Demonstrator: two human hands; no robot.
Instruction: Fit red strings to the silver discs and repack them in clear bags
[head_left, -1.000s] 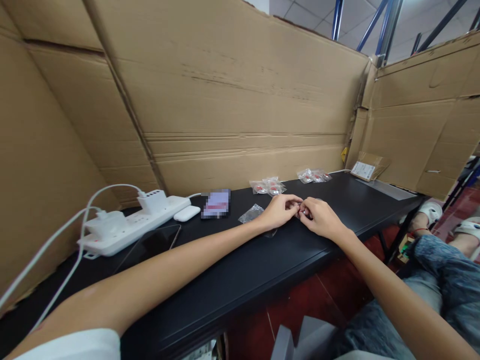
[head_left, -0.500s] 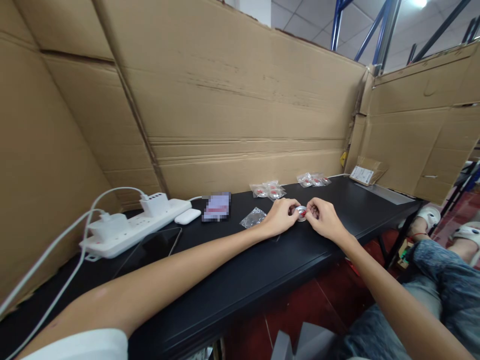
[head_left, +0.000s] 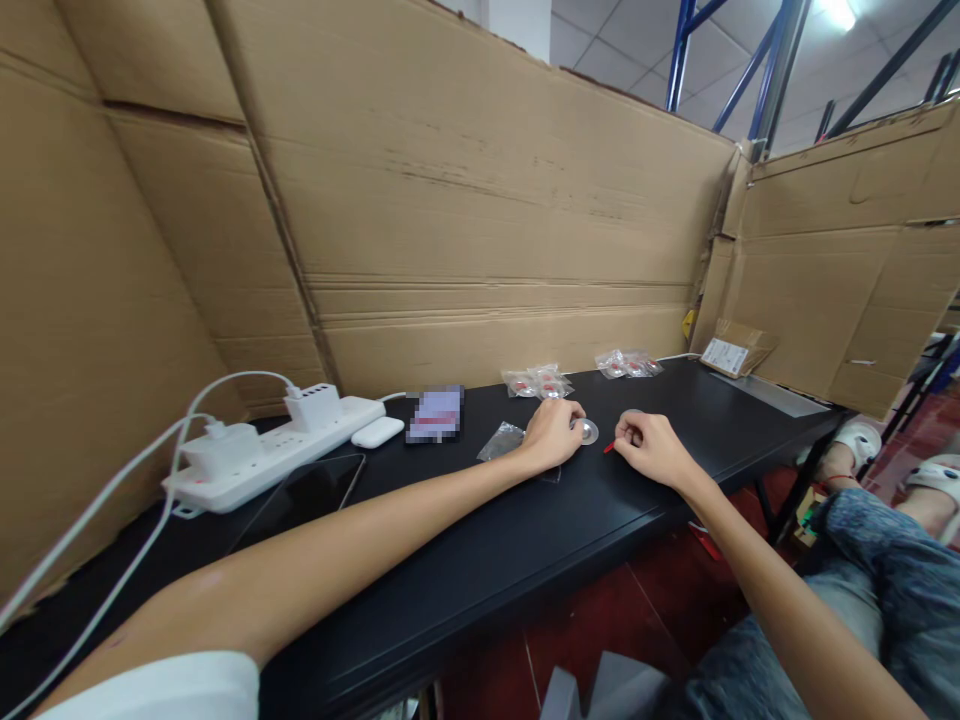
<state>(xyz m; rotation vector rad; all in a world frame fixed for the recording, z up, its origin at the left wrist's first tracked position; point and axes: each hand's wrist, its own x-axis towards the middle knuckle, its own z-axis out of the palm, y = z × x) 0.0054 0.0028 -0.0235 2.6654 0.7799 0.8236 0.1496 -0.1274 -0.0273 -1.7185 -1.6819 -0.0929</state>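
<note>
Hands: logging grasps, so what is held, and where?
Right hand pinches a red strip by one end; left hand touches the clear disc at its edge, grip unclear.

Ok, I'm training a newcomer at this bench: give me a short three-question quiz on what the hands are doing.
1. True or false: the right hand pinches a small red piece.
2. The clear round disc lies at the fingertips of: A) the left hand B) the right hand C) neither.
3. What colour is the table?
Key: 1 true; 2 A; 3 black.
</note>
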